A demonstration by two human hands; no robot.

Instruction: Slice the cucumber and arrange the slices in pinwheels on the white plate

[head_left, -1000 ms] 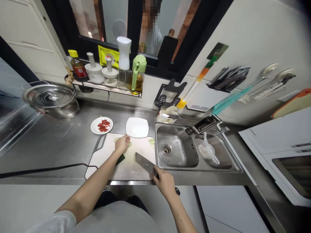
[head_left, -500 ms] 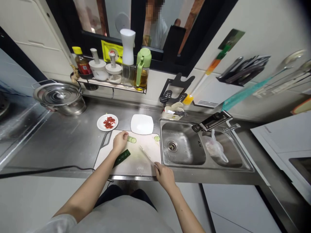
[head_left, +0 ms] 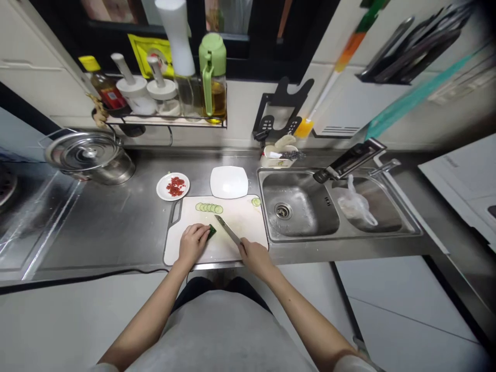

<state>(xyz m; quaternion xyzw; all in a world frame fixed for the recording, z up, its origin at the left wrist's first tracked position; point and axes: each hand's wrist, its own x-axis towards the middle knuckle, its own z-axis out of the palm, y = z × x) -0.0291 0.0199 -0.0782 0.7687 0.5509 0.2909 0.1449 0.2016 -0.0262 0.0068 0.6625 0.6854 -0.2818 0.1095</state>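
My left hand (head_left: 192, 244) is closed over a dark green cucumber (head_left: 211, 232), whose cut end shows past the fingertips; the rest is hidden under the hand. In my right hand (head_left: 253, 256) is a kitchen knife (head_left: 228, 230) by its handle, the blade pointing up and left, its tip just right of the cucumber. Both are over the white cutting board (head_left: 182, 209). Overlapping cucumber slices (head_left: 209, 207) lie in a row near the board's far edge. A few more slices (head_left: 256, 201) sit at its far right corner.
Behind the board stand a white plate (head_left: 229, 182) and a plate of chopped red pieces (head_left: 173, 186). A double sink (head_left: 302, 227) adjoins on the right, with a plastic bag (head_left: 356, 202) in one basin. A lidded steel pot (head_left: 91, 157) stands left, below a seasoning shelf (head_left: 166, 122).
My left hand has left the row of slices and moved nearer to me, onto the cucumber. The knife has come close to the cucumber's cut end. My view has tilted down.
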